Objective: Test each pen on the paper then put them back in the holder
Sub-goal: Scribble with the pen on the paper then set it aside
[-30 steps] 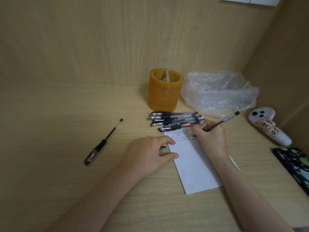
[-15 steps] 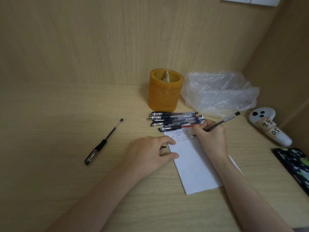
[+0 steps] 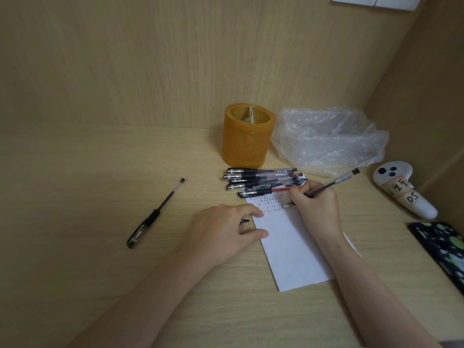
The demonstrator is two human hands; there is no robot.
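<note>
A white paper (image 3: pixel 291 249) lies on the desk, with rows of small pen marks along its top. My right hand (image 3: pixel 316 207) grips a grey pen (image 3: pixel 335 182) whose tip touches the paper at the end of the marks. My left hand (image 3: pixel 221 232) rests on the paper's left edge; a small black pen cap (image 3: pixel 244 221) pokes out between its curled fingers. Several capped pens (image 3: pixel 258 182) lie in a pile just beyond the paper. Behind them stands the orange cylindrical holder (image 3: pixel 247 139). One more black pen (image 3: pixel 155 214) lies alone to the left.
A crumpled clear plastic bag (image 3: pixel 326 139) sits right of the holder. A white controller with labels (image 3: pixel 404 190) and a dark patterned phone (image 3: pixel 442 247) lie at the right edge. Wooden walls close in the desk at the back and right.
The pen in my right hand has shifted only slightly as it marks the paper. My left hand has stayed in place.
</note>
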